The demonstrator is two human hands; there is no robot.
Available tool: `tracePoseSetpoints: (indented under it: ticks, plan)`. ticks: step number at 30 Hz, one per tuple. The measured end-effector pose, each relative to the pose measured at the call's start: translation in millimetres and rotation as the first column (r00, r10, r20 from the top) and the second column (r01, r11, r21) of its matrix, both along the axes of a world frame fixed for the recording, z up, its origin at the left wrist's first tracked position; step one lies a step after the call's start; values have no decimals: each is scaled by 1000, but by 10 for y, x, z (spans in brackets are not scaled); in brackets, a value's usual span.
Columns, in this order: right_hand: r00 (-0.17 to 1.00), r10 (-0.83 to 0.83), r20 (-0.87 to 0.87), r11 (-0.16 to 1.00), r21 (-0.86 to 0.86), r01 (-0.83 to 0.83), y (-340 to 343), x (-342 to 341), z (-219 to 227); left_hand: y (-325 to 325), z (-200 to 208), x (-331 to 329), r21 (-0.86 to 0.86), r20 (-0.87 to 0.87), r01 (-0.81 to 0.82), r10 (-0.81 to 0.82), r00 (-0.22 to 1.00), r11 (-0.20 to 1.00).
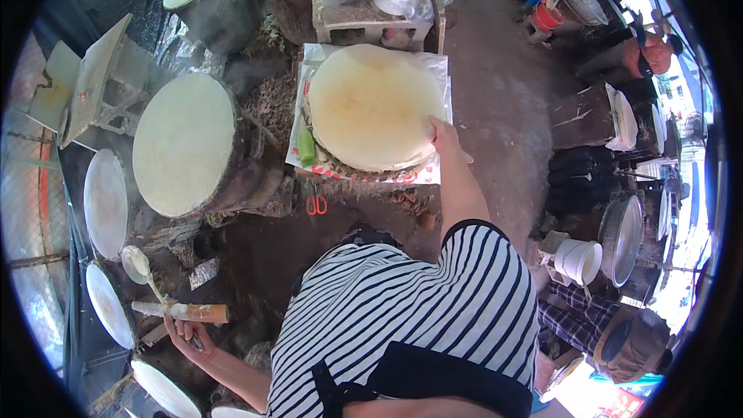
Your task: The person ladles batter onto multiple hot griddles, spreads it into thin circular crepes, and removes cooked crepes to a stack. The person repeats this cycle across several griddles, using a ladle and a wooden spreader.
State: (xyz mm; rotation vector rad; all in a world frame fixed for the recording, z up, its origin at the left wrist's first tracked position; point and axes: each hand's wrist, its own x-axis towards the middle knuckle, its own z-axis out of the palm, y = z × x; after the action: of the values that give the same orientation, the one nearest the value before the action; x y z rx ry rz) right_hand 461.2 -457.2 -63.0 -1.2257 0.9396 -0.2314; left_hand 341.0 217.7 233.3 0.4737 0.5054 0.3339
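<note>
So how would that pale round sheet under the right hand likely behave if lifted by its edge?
Probably floppy: the round sheet looks very thin and lies flat on a stack. Likely light, and it may tear or stick, since the right hand touches only its rim. The left hand holds a ladle apart from it.

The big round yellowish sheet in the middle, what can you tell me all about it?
The round sheet is pale yellowish-cream, thin and flat, with a smooth surface that is slightly darker toward the centre. It looks like a soft, thin pancake or wrapper. It lies on a stack, over a white plastic sheet spread beneath. The right hand touches its lower right edge. A green thing lies beside its left edge.
</note>
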Motion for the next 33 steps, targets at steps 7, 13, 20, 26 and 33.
tracePoseSetpoints:
  ticks: [7,13,20,26,33]
  plan:
    - [923,3,-384,977,-194,-84,-104,-5,-34,-252,27,-312,29,-40,-58,59,997,998]
    - [946,-78,-313,338,-901,-271,216,425,636,-505,-198,-984,252,-186,-200,250,950,947]
    - [72,988,-135,49,-162,-986,3163,571,733,-1177,-135,-1315,138,-308,-419,441,843,898]
    - [-831,463,308,-824,494,-277,5116,-1075,2184,-1617,-470,-1964,231,-433,-743,750,499,628]
    - [-983,-165,76,-805,565,179,5939,-2294,1632,-1940,-1295,-2737,72,-554,-946,802,226,316]
